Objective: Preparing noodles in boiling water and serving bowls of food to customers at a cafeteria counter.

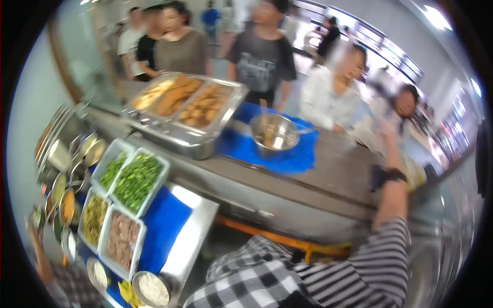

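Observation:
My right arm, in a black-and-white striped sleeve with a dark band at the wrist, reaches out over the right end of the serving counter (339, 169). My right hand (389, 133) is blurred against the people beyond, and its fingers and anything in them cannot be made out. My left hand is out of view. On the counter, left of my right arm, a steel bowl (275, 133) with a light-coloured utensil in it rests on a blue cloth (246, 154). Farther left stands a steel food tray (200, 142) with yellow food, brown slabs and brown round pieces in separate compartments.
Plastic tubs of chopped greens (136, 179), pickled greens (94, 219) and sliced meat (122, 238) sit at lower left. Near them are a bowl of white powder (153, 288) and several seasoning pots (67, 208). A co-worker's arm (40, 250) shows there. Several people face the counter.

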`<state>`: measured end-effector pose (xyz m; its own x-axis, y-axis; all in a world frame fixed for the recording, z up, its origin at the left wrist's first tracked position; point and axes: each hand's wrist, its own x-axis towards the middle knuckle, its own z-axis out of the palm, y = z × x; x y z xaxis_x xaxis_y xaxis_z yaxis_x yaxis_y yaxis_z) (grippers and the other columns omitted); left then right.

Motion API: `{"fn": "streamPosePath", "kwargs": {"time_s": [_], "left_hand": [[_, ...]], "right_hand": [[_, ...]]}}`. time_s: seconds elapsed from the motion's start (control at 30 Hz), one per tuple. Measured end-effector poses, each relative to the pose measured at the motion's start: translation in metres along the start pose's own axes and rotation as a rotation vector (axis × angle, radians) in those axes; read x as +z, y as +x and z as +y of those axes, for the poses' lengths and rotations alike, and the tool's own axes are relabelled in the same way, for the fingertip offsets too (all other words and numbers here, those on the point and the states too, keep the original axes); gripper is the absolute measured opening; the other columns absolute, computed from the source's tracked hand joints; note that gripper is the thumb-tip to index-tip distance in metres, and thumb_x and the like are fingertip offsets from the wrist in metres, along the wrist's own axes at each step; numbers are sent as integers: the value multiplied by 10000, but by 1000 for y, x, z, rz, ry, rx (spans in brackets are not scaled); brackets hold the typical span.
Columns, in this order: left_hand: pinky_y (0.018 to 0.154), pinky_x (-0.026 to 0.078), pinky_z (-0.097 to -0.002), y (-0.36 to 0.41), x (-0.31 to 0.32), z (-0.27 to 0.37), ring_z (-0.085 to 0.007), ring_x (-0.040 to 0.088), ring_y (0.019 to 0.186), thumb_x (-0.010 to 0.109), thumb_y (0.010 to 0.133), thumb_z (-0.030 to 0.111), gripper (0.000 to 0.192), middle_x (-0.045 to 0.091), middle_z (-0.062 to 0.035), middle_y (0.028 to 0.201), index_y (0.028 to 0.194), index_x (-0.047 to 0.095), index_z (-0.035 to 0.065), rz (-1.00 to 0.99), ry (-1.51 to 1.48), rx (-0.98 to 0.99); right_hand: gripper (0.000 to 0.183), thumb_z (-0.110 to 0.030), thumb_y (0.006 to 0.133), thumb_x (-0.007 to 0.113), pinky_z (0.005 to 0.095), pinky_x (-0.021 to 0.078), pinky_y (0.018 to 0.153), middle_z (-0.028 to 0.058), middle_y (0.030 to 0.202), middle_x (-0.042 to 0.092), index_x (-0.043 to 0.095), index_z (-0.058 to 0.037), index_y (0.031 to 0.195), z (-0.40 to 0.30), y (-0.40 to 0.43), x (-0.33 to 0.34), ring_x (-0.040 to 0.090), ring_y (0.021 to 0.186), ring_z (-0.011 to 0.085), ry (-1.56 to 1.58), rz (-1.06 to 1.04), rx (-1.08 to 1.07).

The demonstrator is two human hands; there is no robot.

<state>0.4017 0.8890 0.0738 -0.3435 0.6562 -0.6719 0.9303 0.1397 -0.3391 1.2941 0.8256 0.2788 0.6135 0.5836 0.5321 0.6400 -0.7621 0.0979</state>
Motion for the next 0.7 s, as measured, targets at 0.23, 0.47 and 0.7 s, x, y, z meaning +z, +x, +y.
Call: {"fn": "streamPosePath", "kwargs": {"time_s": [0.23, 0.47, 0.7], "left_hand": [[944, 337, -381, -8, 0, -3, -263, 465, 1141, 339, 850, 451, 445, 528, -95, 1196, 1132, 570, 196, -82, -82, -58], [962, 305, -386, -4, -6, 2, -255, 457, 1147, 313, 852, 449, 467, 522, -98, 1201, 1135, 569, 181, -54, -127, -97], [979, 273, -392, -2, -13, 5, -247, 448, 1154, 287, 854, 447, 489, 516, -102, 1206, 1139, 567, 165, -45, -153, -107]], "right_hand": [[235, -289, 853, 475, 336, 410, 459, 57, 605, 522, 529, -75, 774, 130, -30, -81, 494, 505, 212, 82, -157, 478], [239, -304, 859, 477, 314, 411, 461, 41, 616, 516, 524, -88, 768, 149, -29, -109, 492, 513, 180, 162, -88, 489], [244, -319, 866, 478, 292, 412, 463, 25, 627, 510, 518, -101, 763, 134, -40, -101, 489, 522, 148, 330, -50, 467]]}}
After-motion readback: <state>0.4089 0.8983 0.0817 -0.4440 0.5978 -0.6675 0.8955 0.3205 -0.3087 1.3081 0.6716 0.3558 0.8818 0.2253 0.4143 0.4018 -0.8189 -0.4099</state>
